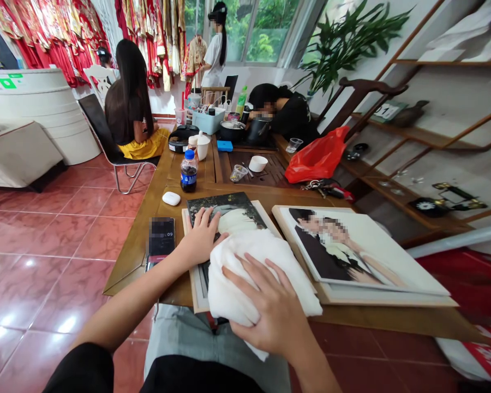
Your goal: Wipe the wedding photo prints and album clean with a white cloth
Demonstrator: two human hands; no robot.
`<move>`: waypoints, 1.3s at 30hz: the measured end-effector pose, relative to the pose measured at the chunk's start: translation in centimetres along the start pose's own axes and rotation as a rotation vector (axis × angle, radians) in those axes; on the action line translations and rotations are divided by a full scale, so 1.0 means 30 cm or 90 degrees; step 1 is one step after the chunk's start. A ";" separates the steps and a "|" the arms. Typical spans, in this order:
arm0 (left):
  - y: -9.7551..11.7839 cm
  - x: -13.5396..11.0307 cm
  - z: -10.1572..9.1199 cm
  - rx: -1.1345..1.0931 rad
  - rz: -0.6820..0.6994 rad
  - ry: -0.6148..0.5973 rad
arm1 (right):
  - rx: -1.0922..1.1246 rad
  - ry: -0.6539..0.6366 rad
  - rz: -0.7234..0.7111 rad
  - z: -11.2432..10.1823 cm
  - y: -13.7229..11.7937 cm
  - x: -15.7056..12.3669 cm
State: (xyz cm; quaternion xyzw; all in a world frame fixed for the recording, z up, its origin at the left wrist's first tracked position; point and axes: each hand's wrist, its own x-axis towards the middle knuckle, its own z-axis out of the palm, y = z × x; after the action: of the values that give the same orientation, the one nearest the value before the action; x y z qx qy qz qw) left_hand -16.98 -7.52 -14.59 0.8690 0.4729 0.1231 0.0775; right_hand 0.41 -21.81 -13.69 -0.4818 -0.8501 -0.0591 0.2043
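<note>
- Head view: a phone (161, 240) lies at the left.
- My left hand (200, 238) rests flat on the framed photo (229, 214), fingers spread, gripping nothing.
- My right hand (272, 308), fingers splayed, presses the white cloth (245, 273) onto that photo.
- A second portrait (372, 256) lies just right.

Head view, downward over near table (147, 218)

Legible text. Phone (161, 243), flat on the tabletop (141, 229) just beside the left hand (200, 237): its screen shows the digits "09"; the rest is blurred. Card (387, 111) on the wooden shelf (427, 137): a printed number beginning with "1", the remainder too small to tell. Green signs (7, 83) on the white counter (36, 109) and the blue label of the bottle (189, 170): lettering present, not readable.
</note>
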 end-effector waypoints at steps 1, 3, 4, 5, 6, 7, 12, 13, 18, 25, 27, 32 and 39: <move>-0.001 0.000 0.000 0.001 0.003 0.001 | 0.007 -0.002 -0.002 0.001 -0.001 0.002; 0.001 -0.001 -0.002 -0.003 -0.004 -0.001 | 0.011 0.000 -0.002 0.001 0.013 -0.004; 0.002 -0.001 -0.003 -0.007 -0.011 -0.003 | 0.005 0.005 0.005 0.001 0.028 -0.011; 0.005 -0.002 -0.005 -0.011 -0.017 -0.005 | -0.007 0.011 0.018 0.001 0.048 -0.020; 0.007 -0.003 -0.007 -0.014 -0.023 -0.006 | -0.023 0.020 0.035 0.001 0.070 -0.030; 0.009 -0.004 -0.008 -0.016 -0.026 -0.006 | -0.043 0.030 0.054 0.001 0.094 -0.042; 0.017 -0.007 -0.016 -0.023 -0.028 -0.007 | -0.103 0.061 0.087 0.006 0.173 -0.080; 0.018 -0.007 -0.017 -0.024 -0.027 -0.009 | -0.101 0.062 0.087 0.005 0.171 -0.081; 0.014 -0.004 -0.013 -0.025 -0.025 -0.006 | -0.043 0.033 0.033 -0.002 0.091 -0.045; -0.002 0.000 -0.006 -0.015 0.000 -0.003 | 0.030 -0.009 -0.014 0.002 0.002 0.010; -0.002 0.001 -0.005 -0.021 -0.006 -0.003 | 0.024 -0.009 -0.009 0.003 0.019 0.004; 0.008 0.001 -0.010 -0.029 -0.026 -0.012 | -0.054 0.025 0.063 0.004 0.129 -0.045; 0.011 -0.003 -0.008 -0.032 -0.014 0.004 | -0.081 0.028 0.088 0.006 0.152 -0.057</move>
State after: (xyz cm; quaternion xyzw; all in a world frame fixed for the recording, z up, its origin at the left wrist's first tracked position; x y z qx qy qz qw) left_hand -16.84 -7.76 -14.29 0.8612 0.4793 0.1368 0.0995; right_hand 4.97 -20.70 -14.99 -0.5499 -0.8047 -0.1093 0.1952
